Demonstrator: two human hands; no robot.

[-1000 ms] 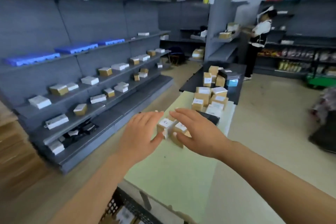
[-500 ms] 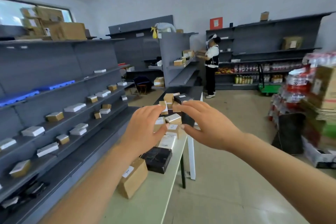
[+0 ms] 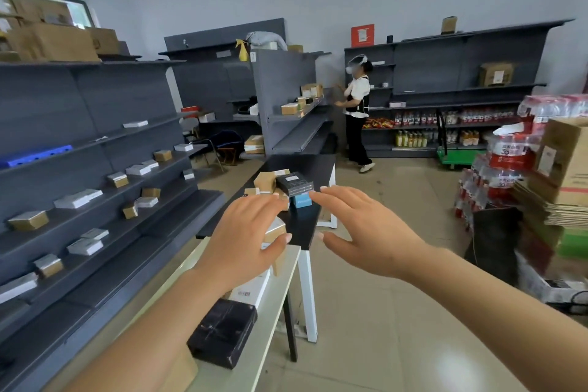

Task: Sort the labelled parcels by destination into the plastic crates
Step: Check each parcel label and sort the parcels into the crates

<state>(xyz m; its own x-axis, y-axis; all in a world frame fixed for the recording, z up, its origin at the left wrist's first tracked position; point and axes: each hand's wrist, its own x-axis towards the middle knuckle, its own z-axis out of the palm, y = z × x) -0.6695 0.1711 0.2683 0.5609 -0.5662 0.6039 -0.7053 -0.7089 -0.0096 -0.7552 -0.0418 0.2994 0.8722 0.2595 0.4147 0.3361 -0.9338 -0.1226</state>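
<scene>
My left hand [image 3: 245,242] and my right hand [image 3: 366,232] are stretched out side by side above the tables, fingers spread and relaxed, holding nothing. Just past the fingertips, on the black table [image 3: 305,226], lie a blue parcel [image 3: 301,200], a black labelled parcel [image 3: 294,183] and a brown cardboard parcel [image 3: 264,182]. More cardboard parcels [image 3: 275,231] sit partly hidden under my left hand. A black wrapped parcel [image 3: 222,332] and a white box [image 3: 251,291] lie on the pale green table [image 3: 254,356] below my left forearm. No crate shows.
Grey shelving [image 3: 95,200] with small boxed parcels runs along the left. A person [image 3: 358,114] stands at far shelves. Stacked bottled water [image 3: 506,165], cardboard boxes [image 3: 566,162] and a black bag [image 3: 493,239] crowd the right. Open floor [image 3: 381,312] lies between.
The view rose and moved forward along the tables. Both hands reached farther out and spread apart; the small parcels between them a second ago are no longer under the fingers.
</scene>
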